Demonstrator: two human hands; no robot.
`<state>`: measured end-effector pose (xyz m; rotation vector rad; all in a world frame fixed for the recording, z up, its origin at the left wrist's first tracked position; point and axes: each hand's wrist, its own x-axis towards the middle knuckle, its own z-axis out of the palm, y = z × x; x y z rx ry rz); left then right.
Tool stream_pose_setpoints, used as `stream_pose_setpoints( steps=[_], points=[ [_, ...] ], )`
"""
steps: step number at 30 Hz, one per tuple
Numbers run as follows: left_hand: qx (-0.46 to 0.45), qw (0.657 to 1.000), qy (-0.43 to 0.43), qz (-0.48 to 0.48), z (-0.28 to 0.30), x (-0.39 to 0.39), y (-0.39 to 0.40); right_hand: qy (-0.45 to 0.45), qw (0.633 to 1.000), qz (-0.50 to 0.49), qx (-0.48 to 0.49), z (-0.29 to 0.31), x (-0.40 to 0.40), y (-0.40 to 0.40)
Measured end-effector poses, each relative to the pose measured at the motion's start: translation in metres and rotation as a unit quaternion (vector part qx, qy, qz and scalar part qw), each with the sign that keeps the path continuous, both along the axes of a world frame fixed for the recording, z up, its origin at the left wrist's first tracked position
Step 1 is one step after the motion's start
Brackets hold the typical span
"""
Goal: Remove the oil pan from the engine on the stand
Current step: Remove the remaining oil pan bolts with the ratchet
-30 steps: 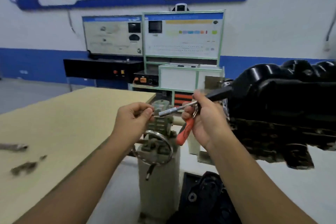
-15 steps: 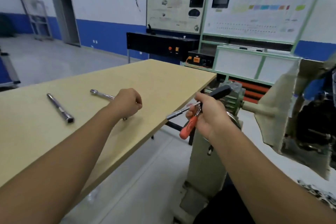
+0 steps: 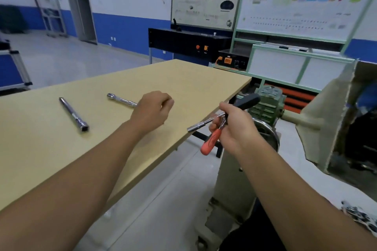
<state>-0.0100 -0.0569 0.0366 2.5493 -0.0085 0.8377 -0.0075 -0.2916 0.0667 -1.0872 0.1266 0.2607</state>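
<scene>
The left hand [image 3: 152, 111] hovered over the wooden table [image 3: 61, 149] with its fingers curled loosely inward; whether they pinched anything small could not be told. A second earlier it had been up beside the right hand, close to the driver's metal tip, in front of the stand; half a second earlier it was already over the table, and now it sat slightly further in, covering one end of the extension bar [image 3: 121, 100]. The right hand [image 3: 234, 126] kept its grip clamped on two tools at once: a black-handled driver [image 3: 206, 123] with a slim chrome shaft ending in a small socket, and an orange-handled ratchet [image 3: 211, 141] hanging downward from the fist.

The view had swung left since a second ago, so the engine [image 3: 363, 128], which had filled the right side then, now showed only as a dark mass at the right edge behind a pale, rough-edged plate; the oil pan could not be made out.

The tabletop was smooth, matte, pale yellow board. A long socket tube [image 3: 73, 114] lay on it, polished steel with a hexagonal mouth. The stand [image 3: 234, 179] was a grey-beige painted column topped by a ribbed green gearbox [image 3: 265, 104].
</scene>
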Motion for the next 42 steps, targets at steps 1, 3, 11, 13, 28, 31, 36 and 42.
stream_pose_setpoints(
  steps=[1,3,11,13,28,31,36,42],
  points=[
    [-0.016,0.998,-0.004,-0.061,0.002,-0.01,-0.018,-0.012,1.0,-0.004,-0.006,-0.001,-0.003,-0.009],
    [-0.02,0.986,0.023,-0.163,0.005,-0.025,-0.066,-0.038,0.999,-0.017,-0.006,-0.001,-0.009,-0.029],
    [0.023,0.963,0.031,-0.266,0.019,-0.017,-0.249,-0.131,0.977,-0.166,-0.018,0.013,-0.029,-0.148],
    [-0.09,0.929,0.053,-0.356,0.026,-0.02,-0.287,-0.169,0.962,-0.212,-0.024,0.017,-0.037,-0.183],
    [-0.271,0.862,0.115,-0.413,-0.017,-0.028,-0.505,-0.143,0.931,-0.314,-0.121,-0.011,-0.083,-0.375],
    [-0.271,0.84,0.128,-0.452,-0.021,-0.029,-0.526,-0.128,0.907,-0.377,-0.135,-0.022,-0.086,-0.415],
    [-0.26,0.829,0.156,-0.47,-0.024,-0.027,-0.56,-0.062,0.865,-0.481,-0.131,-0.038,-0.09,-0.497],
    [-0.319,0.827,0.181,-0.427,-0.048,-0.017,-0.595,0.042,0.871,-0.456,-0.18,-0.073,-0.071,-0.553]
  ],
)
